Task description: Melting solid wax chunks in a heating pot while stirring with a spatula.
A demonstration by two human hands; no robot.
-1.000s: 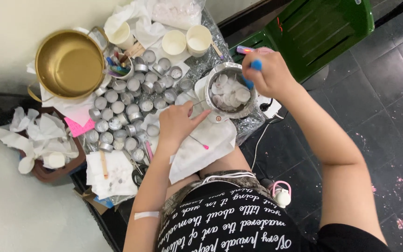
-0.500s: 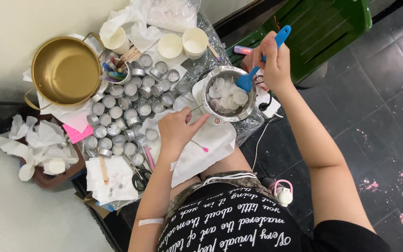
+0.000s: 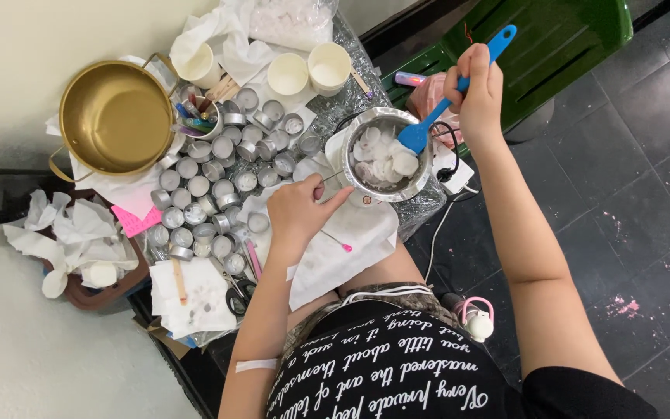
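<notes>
Over the pot, the right hand grips a spatula angled up-right, blade inside; the left hand pinches the pot's handle just left of it.

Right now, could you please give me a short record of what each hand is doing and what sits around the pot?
right hand: shut around the blue spatula, blade in the steel pot
left hand: resting by the pot's near side, pinching a thin pin
pot contents: white wax discs
left of pot: many small tin cups, a gold pan
under left hand: white cloth
</notes>
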